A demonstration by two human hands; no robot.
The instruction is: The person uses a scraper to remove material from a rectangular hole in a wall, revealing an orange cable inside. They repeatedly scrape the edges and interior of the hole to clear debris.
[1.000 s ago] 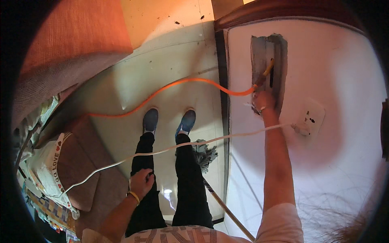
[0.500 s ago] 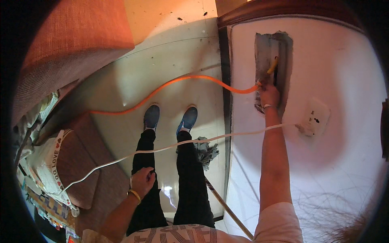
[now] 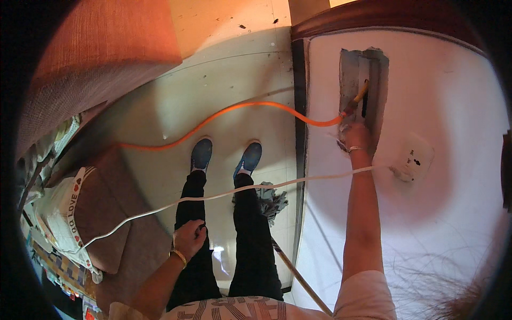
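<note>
My right hand reaches into a rough-edged recess cut in the white wall. Its fingers are curled together just below the joint where an orange hose meets a yellow pipe. What they grip, if anything, is too small to make out. The yellow pipe comes out of a dark slot inside the recess. My left hand is closed in front of my left thigh, with a dark spot at its fingertips that I cannot identify.
A white cable runs across my legs to a wall socket. A grey mop head lies by my right leg, its handle slanting to the wall. On the left stand an orange-covered piece of furniture and a brown cushion.
My right hand has dropped slightly from the hose joint, so more of the joint shows. My left hand stays nearly still. The whole view has shifted a little.
</note>
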